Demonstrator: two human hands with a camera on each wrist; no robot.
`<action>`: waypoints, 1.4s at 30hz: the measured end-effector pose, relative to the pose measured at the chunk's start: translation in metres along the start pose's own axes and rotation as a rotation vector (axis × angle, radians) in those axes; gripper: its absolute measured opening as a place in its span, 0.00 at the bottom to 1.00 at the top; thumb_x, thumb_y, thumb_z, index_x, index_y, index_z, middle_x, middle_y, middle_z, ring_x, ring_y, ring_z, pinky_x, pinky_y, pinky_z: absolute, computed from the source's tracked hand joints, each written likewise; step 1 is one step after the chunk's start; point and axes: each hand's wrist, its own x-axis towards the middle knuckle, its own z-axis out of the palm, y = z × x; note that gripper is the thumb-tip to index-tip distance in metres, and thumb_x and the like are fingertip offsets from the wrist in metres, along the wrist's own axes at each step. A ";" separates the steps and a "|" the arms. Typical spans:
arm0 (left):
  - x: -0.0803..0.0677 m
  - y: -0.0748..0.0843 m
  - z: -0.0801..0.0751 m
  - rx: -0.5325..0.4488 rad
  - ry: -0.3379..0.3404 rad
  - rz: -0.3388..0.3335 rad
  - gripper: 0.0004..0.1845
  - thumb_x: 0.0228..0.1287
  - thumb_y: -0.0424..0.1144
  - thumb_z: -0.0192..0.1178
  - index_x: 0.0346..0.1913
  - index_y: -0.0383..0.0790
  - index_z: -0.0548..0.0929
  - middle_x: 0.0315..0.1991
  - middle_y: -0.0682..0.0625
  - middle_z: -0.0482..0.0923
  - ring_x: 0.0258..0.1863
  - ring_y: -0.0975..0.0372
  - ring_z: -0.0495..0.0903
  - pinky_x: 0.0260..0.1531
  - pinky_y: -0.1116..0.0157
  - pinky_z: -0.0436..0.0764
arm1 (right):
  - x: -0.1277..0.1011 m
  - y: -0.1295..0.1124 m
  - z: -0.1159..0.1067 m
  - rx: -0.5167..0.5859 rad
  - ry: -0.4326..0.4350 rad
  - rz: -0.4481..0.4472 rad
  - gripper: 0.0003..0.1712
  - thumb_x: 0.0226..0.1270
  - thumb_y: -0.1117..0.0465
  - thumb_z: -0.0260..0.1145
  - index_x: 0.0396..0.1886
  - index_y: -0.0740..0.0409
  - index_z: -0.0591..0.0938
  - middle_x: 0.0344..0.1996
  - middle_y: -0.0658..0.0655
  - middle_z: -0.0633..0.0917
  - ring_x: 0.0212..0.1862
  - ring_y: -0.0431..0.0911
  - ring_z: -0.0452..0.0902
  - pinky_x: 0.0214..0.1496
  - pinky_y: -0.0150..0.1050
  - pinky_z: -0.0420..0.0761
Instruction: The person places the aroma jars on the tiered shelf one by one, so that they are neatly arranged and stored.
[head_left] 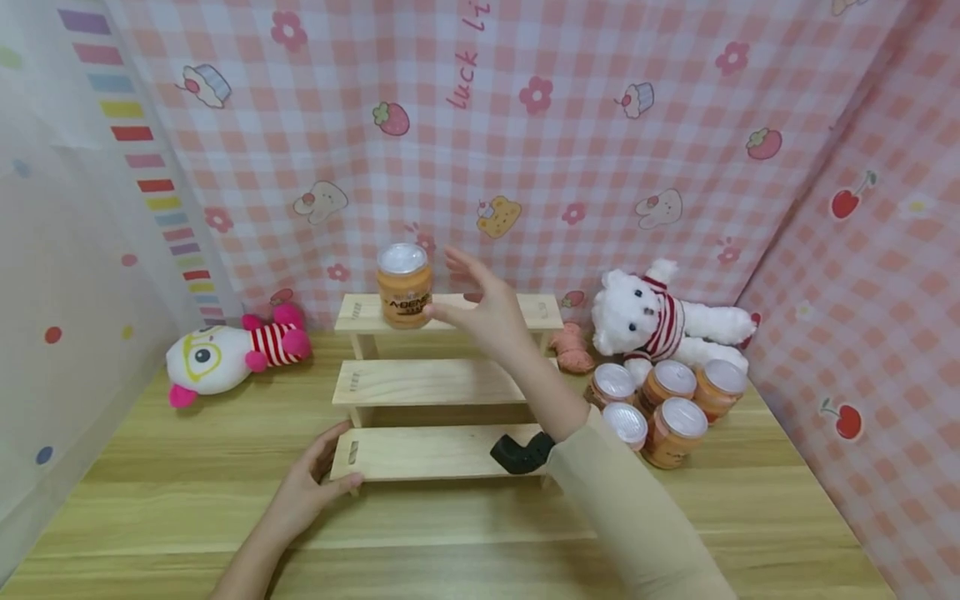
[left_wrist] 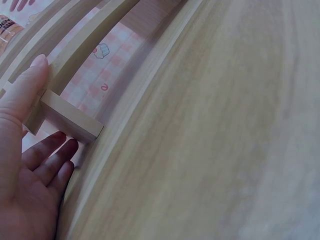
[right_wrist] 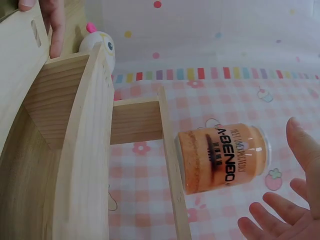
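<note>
A: Where was the orange jar?
B: On the top board of the three-step wooden shelf, towards its left end. Upright, long axis vertical, clear lid uppermost. Lettering faced the person. The right wrist view ran sideways, so there the lid end pointed right.
A: And the right hand?
B: Just to the right of the jar, thumb and fingers spread apart, nothing held. Seen from the head, the thumb tip overlapped the jar's edge; the right wrist view showed a gap between hand and jar.
A: Left hand?
B: Low, at the left end of the bottom board. Thumb at the front edge, fingers round behind, holding that corner. How firmly, I could not tell. The two hands were well apart.
A: Surroundings?
B: Five more jars bunched on the table, right of the shelf, all upright, lids up. A white toy bear lay behind them. Off to the left, a toy with yellow glasses lay on its side, head leftward.
</note>
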 end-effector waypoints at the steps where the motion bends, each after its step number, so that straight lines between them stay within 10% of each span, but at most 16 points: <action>1: 0.000 0.000 0.000 0.001 0.003 0.001 0.41 0.54 0.32 0.70 0.70 0.37 0.63 0.65 0.35 0.66 0.61 0.54 0.67 0.52 0.79 0.65 | -0.004 0.000 -0.002 -0.004 0.008 -0.017 0.43 0.53 0.55 0.76 0.69 0.44 0.69 0.63 0.48 0.74 0.61 0.43 0.68 0.58 0.39 0.72; 7: 0.001 0.001 -0.001 0.014 0.015 -0.003 0.40 0.54 0.33 0.71 0.70 0.38 0.64 0.64 0.36 0.68 0.55 0.73 0.68 0.52 0.79 0.66 | -0.026 0.006 -0.016 0.001 0.034 -0.110 0.43 0.51 0.60 0.77 0.68 0.49 0.70 0.63 0.51 0.74 0.60 0.42 0.70 0.58 0.37 0.73; 27: 0.000 0.001 0.000 -0.001 0.006 0.000 0.40 0.54 0.33 0.71 0.70 0.37 0.64 0.65 0.36 0.66 0.61 0.60 0.67 0.54 0.79 0.64 | -0.104 0.030 -0.068 -0.036 0.093 -0.077 0.41 0.50 0.64 0.77 0.66 0.51 0.72 0.60 0.52 0.76 0.59 0.49 0.71 0.59 0.54 0.70; 42: 0.000 0.000 0.001 -0.007 0.008 0.008 0.40 0.54 0.32 0.70 0.70 0.37 0.64 0.65 0.36 0.66 0.58 0.69 0.68 0.54 0.78 0.65 | -0.148 0.066 -0.107 -0.108 0.227 -0.070 0.42 0.45 0.73 0.77 0.64 0.58 0.74 0.58 0.58 0.78 0.58 0.42 0.69 0.59 0.29 0.67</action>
